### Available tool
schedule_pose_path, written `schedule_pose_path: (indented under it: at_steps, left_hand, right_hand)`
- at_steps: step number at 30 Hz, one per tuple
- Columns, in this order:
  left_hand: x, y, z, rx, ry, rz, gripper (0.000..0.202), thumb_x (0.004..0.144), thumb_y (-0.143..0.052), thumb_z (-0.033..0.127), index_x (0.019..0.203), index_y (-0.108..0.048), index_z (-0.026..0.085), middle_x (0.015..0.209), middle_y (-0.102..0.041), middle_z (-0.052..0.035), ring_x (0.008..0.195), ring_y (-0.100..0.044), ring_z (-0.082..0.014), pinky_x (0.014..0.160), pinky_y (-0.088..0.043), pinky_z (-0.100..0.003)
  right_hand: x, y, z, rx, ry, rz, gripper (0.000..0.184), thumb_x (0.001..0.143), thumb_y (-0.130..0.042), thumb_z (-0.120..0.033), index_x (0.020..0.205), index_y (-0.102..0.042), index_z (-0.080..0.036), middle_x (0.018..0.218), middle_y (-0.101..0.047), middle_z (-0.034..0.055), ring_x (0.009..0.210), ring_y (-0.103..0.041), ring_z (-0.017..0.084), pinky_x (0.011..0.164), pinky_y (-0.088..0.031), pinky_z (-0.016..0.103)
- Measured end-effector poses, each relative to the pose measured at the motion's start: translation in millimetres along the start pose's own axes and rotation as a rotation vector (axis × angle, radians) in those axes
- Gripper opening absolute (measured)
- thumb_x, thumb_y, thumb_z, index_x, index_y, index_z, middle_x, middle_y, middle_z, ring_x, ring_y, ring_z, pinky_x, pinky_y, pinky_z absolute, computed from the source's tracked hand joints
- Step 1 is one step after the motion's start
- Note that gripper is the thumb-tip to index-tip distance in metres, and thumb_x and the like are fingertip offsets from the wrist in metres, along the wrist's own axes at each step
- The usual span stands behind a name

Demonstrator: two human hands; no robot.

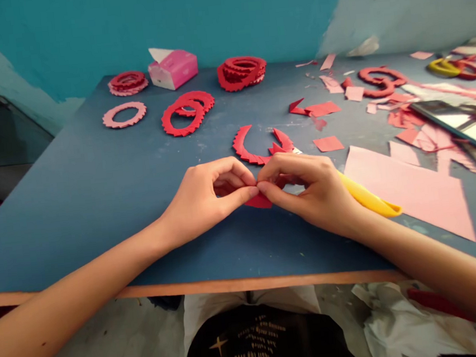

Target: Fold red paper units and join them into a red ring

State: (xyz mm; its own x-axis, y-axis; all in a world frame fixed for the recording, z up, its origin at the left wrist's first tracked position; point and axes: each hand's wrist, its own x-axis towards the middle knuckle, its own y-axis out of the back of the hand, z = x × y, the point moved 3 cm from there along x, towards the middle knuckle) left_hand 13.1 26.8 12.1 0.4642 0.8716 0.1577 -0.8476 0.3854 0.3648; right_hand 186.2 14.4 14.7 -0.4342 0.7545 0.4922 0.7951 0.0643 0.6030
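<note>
Pinching jagged red paper strip point(259, 201) (fingertips point(249, 191) touching)

The only lettering in view is rows of small gold print on the front of a black T-shirt point(264, 344) worn by the person, just beside a gold four-pointed star point(219, 346). The print runs in short stacked lines, but it is too small and blurred to read, so no word can be made out. Nothing readable shows on the pink cardboard tissue box point(173, 69) at the far side of the blue tabletop point(77, 216), nor on the notched red paper strip point(259, 201).
</note>
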Motion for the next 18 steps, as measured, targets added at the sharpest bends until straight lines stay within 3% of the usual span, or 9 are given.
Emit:
schedule_pose_path:
  at_steps: [18]
  left_hand:
    - [0.4, 0.9, 3.2, 0.128, -0.091, -0.01, 0.007, 0.087, -0.066, 0.022, 0.082, -0.066, 0.018, 0.076, -0.07, 0.0019, 0.069, -0.065, -0.0099, 0.067, -0.052, -0.021]
  right_hand:
    - [-1.2, -0.5, 0.2, -0.078, 0.035, 0.025, 0.013, 0.089, -0.061, -0.015, 0.078, -0.061, -0.022, 0.07, -0.061, -0.0027, 0.062, -0.053, 0.01, 0.057, -0.043, 0.026]
